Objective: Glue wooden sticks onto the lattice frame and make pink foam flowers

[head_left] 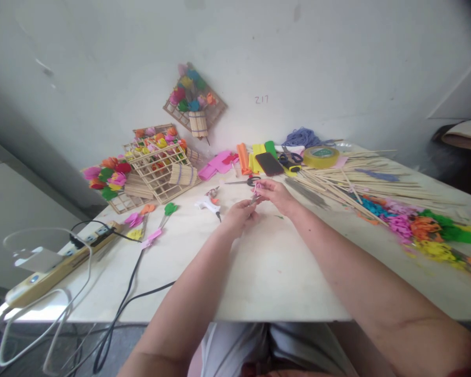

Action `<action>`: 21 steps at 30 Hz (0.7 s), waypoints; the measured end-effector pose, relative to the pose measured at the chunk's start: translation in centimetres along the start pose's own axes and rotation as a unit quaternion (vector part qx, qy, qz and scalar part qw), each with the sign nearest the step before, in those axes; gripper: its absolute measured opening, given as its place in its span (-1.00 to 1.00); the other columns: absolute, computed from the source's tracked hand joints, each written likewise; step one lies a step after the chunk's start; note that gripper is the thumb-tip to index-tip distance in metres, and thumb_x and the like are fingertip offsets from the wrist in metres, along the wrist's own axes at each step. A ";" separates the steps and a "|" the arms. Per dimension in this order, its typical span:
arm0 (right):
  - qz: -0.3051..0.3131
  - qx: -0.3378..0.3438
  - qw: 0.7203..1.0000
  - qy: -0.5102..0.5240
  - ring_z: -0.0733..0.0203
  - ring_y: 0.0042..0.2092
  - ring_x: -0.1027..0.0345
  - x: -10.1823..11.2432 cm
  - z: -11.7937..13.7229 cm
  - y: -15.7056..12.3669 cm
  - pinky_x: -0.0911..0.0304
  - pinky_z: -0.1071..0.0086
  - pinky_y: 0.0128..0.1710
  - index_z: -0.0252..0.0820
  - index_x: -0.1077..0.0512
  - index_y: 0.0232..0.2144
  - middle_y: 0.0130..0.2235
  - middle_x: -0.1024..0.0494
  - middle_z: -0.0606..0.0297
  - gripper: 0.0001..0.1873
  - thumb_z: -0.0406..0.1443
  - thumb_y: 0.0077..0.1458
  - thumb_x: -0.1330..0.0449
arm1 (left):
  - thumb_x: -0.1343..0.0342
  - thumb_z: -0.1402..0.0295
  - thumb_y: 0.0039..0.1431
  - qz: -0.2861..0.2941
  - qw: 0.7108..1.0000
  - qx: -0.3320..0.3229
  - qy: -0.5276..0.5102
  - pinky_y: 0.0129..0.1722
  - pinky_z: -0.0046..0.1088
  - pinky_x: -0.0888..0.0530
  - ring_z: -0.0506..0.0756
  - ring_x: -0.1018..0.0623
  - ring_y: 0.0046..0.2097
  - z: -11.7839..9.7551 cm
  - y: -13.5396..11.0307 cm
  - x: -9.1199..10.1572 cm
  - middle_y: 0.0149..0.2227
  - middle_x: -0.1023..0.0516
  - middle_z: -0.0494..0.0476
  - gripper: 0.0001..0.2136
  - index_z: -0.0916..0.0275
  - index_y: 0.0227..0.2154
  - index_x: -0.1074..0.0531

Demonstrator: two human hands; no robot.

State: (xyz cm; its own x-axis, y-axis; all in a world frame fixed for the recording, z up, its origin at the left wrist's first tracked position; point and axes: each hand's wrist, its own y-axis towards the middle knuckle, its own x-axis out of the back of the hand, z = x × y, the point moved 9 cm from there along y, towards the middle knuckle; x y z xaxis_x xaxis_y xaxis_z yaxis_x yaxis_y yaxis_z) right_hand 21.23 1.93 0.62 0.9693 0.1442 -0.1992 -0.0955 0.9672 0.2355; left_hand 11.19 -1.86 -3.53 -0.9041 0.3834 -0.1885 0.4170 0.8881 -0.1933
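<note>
The small pink paper (pixel 258 186) is over the middle of the bench (pixel 275 283), in the right hand (pixel 275 195). That hand's fingers are pinched narrow on it. The left hand (pixel 240 213) is just beside it, a bit nearer the person, its fingers curled around what looks like a thin grey stem (pixel 254 199). The stem seems to slant from the paper down to the left hand. The right hand is nearer the paper. Black scissors (pixel 254 181) lie just past it.
</note>
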 end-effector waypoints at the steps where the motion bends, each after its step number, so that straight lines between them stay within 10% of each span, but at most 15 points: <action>1: 0.001 0.001 1.000 0.001 0.26 -0.41 -0.40 0.0 0.0 0.0 -0.40 0.36 -0.47 -0.21 -0.41 -0.32 -0.41 -0.50 0.30 -0.62 -0.24 -0.28 -0.33 | -0.05 0.33 0.07 0.018 1.000 0.001 -0.006 -0.74 -0.63 0.12 -0.17 -0.07 -0.75 -0.1 0.0 -0.2 -0.66 -0.31 -0.06 -0.81 0.29 -0.25 -0.34; 21: 0.048 0.010 0.998 0.044 0.20 -0.32 -0.46 -0.2 -0.5 0.2 -0.38 0.27 -0.30 -0.17 -0.41 -0.22 -0.23 -0.52 0.21 -0.63 -0.24 -0.16 -0.28 | 0.09 0.35 0.16 -0.015 0.992 0.073 -0.098 -0.75 -0.64 0.14 -0.19 0.00 -0.76 1.0 0.0 0.1 -0.65 -0.31 -0.06 -0.83 0.31 -0.29 -0.34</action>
State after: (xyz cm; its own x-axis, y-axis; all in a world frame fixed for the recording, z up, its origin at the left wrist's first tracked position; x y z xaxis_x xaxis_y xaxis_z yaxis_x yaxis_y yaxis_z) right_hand 20.95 2.19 0.25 0.9322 0.2550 -0.2568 -0.1822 0.9438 0.2758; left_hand 11.22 -2.09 -4.53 -0.8868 0.2887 -0.3608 0.4124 0.8466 -0.3363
